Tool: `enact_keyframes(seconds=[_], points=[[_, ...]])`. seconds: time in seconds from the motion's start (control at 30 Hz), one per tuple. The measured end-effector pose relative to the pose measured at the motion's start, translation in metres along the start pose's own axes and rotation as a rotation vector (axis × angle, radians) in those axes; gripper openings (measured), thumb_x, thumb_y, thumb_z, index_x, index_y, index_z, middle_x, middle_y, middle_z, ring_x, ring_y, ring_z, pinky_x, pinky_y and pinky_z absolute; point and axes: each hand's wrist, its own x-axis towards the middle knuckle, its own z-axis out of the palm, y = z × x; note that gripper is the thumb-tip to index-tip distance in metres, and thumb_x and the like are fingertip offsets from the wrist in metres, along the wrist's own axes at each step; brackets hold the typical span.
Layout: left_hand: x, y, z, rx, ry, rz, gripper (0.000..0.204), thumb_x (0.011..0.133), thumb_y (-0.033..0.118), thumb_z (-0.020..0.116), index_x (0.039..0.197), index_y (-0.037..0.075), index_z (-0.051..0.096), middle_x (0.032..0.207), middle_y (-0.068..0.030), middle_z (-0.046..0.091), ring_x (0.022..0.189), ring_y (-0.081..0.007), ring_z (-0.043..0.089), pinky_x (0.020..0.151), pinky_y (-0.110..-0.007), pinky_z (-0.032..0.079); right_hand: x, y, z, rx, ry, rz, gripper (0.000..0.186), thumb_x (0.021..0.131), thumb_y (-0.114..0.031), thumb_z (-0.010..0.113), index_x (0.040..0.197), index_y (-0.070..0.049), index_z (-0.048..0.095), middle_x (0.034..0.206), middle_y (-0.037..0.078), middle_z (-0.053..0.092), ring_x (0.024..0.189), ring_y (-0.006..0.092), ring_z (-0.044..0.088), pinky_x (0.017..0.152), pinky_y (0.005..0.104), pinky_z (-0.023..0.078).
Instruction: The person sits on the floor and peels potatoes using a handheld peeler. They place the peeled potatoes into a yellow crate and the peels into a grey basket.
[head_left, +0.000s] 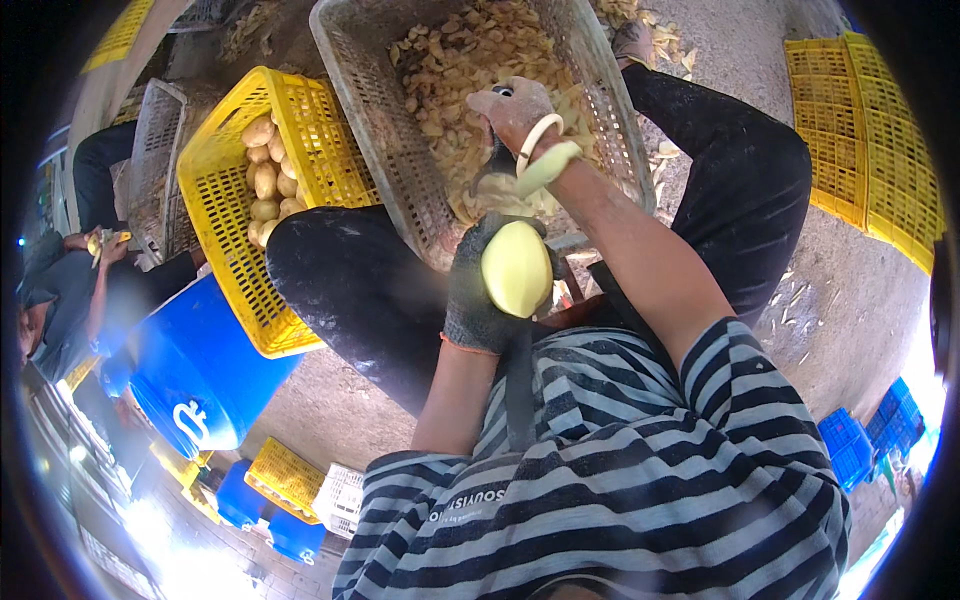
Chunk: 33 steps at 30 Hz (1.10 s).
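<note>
My left hand (478,290), in a dark knitted glove with an orange cuff edge, holds a smooth, pale yellow peeled potato (517,270) in front of my lap. Farther forward, my bare right hand (515,110) is over a grey plastic crate (350,110). Its fingers are closed around a dark-handled tool (497,155), mostly hidden by the hand, so its kind is unclear. A white bangle (537,140) circles the right wrist, and a pale green strip (548,170) lies beside it. Many potato peels (470,60) lie inside the crate.
Left of the crate, a tilted yellow basket (225,200) holds several unpeeled potatoes (265,180). A blue barrel (205,350) lies behind it, near another person (70,280) handling something small. Yellow crates (865,140) stand at right. Peel scraps (790,310) litter the floor.
</note>
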Motion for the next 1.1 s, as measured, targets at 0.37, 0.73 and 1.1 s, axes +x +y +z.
enact_keyframes(seconds=[0.37,0.73,1.1], points=[[0.019,0.019,-0.027,-0.416,-0.065,-0.239,0.066,0.079,0.066,0.050,0.112,0.009,0.056,0.106,-0.0146,0.062,0.094,-0.0342,0.060,0.080,-0.050,0.050,-0.085,-0.042,-0.026,0.370,0.059,-0.040,0.026,0.078,-0.019,0.065,0.077,0.002,0.050,0.053,0.006,0.052,0.039,0.0139,0.048,0.036,0.0279,0.039],[0.024,0.010,-0.025,-0.432,-0.103,-0.159,0.042,0.087,0.042,0.054,0.109,0.006,0.055,0.103,-0.0112,0.061,0.095,-0.0262,0.060,0.083,-0.040,0.051,-0.084,-0.040,-0.015,0.459,-0.117,0.212,0.021,0.077,-0.015,0.064,0.069,0.001,0.053,0.055,0.006,0.052,0.042,0.0144,0.049,0.041,0.0287,0.040],[0.026,0.014,-0.043,-0.416,-0.107,-0.072,0.042,0.091,0.041,0.040,0.110,0.008,0.057,0.101,-0.0103,0.064,0.090,-0.0243,0.063,0.076,-0.037,0.054,-0.044,-0.019,0.017,0.116,-0.512,0.140,0.021,0.076,-0.016,0.066,0.061,-0.002,0.061,0.059,0.007,0.060,0.053,0.0151,0.059,0.051,0.0306,0.047]])
